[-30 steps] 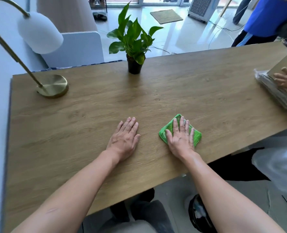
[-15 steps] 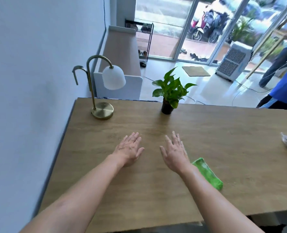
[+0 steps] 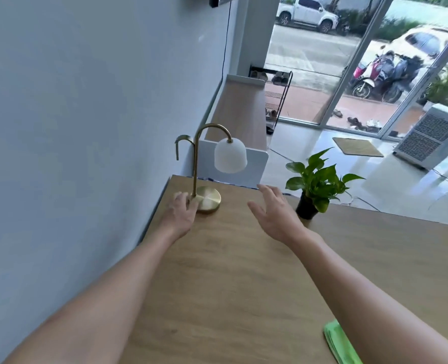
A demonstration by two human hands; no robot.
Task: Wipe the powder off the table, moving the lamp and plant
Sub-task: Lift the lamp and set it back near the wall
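Both arms are stretched out over the wooden table (image 3: pixel 230 279), reaching toward its far left corner by the wall (image 3: pixel 73 127). The left hand (image 3: pixel 179 215) is down at the round brass foot of the lamp (image 3: pixel 207 198), its fingers curled loosely against the near left edge of that foot and touching it; whether they actually grip it I cannot tell. The thin brass stem rises straight up just beyond those fingers, curves over, and the white shade hangs above and to the right of the hand.

The right hand (image 3: pixel 275 214) is held a little above the tabletop with the palm turned inward and the fingers spread wide, holding nothing. It sits between the lamp and the plant (image 3: pixel 317 185), with the lamp's foot off to its left and the small black pot just beside its right edge, close but not touching. The green leaves stand up past the fingertips.

The green cloth (image 3: pixel 341 342) lies flat on the table well back from both hands, near the right forearm at the lower edge of view, partly covered by that arm

No powder can be made out on the wood from here
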